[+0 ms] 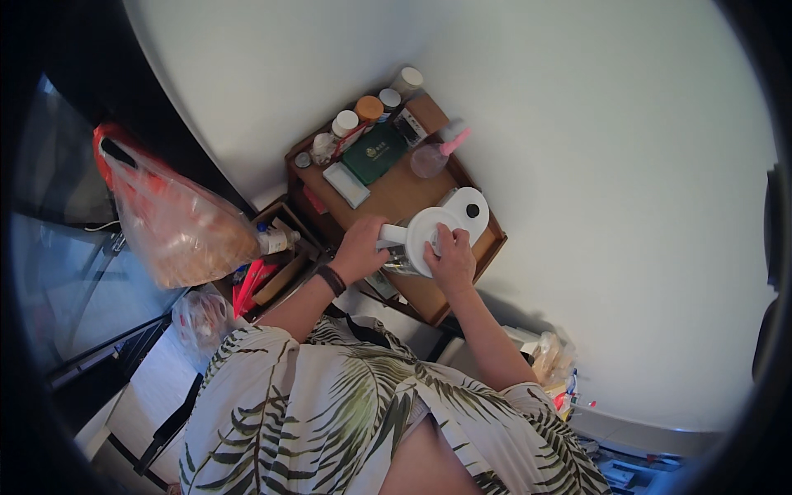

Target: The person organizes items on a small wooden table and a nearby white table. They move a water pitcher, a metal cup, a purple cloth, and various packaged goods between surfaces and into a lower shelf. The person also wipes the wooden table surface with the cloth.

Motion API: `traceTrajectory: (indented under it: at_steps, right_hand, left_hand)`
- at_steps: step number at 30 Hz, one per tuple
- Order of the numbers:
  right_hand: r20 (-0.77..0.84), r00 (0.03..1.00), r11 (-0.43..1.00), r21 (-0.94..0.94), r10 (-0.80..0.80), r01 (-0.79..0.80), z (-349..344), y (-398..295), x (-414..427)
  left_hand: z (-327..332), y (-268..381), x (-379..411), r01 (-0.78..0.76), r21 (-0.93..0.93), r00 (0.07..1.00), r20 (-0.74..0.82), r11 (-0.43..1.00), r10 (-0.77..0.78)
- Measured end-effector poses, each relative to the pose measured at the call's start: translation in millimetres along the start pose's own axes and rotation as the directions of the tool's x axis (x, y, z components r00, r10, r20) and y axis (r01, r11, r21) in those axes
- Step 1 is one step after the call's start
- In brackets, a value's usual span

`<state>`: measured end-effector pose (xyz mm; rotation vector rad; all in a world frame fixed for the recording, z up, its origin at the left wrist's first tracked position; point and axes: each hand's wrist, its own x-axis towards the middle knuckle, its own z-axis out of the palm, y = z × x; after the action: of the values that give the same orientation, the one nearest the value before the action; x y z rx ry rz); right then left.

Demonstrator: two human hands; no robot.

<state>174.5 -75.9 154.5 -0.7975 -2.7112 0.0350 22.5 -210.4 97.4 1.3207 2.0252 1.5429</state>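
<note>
Over the front of a small brown wooden cabinet top (396, 198) is a kettle with a white lid (422, 226) and a see-through body (397, 263). My left hand (361, 250), with a dark bracelet at the wrist, is closed around its white handle (393, 233). The fingers of my right hand (455, 263) grip the middle of the lid, covering part of it. Just beyond the lid, a white rounded base (476, 223) with a black knob (473, 211) shows. Whether the kettle rests on something cannot be seen.
Behind stand a green box (374, 153), a white box (346, 184), several lidded jars (369, 108), a brown carton (427, 114) and a clear bottle with a pink spout (429, 161). A plastic bag (179, 229) hangs at left beside an open drawer (281, 278) holding a small bottle (274, 241).
</note>
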Motion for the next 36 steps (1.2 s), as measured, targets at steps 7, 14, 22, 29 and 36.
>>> traceTrajectory:
  at_steps: [7, 14, 22, 29, 36]
  right_hand:
    - [0.030, 0.999, 0.999, -0.002, -0.038, 0.038, 0, 1, 4]
    - [0.047, 0.997, 0.989, 0.136, -0.065, 0.058, -9, 8, 3]
    - [-0.085, 0.978, 0.958, 0.234, 0.190, -0.166, -15, -9, -3]
    - [-0.177, 0.905, 0.872, 0.390, 0.387, -0.296, -19, -25, -91]
    - [-0.038, 0.725, 0.639, 0.505, 0.688, -0.580, -16, -8, -186]
  left_hand:
    - [8, -23, 23, 0.190, -0.118, 0.935, 0.325, 0.975, -0.143]
    - [3, -26, 33, 0.326, -0.278, 0.833, 0.536, 0.903, -0.136]
    - [15, -35, 28, 0.337, -0.344, 0.874, 0.460, 0.876, -0.156]
    - [27, -28, 17, 0.434, -0.453, 0.891, 0.342, 0.779, -0.298]
    - [8, 3, 32, 0.492, -0.526, 0.866, 0.377, 0.694, -0.329]
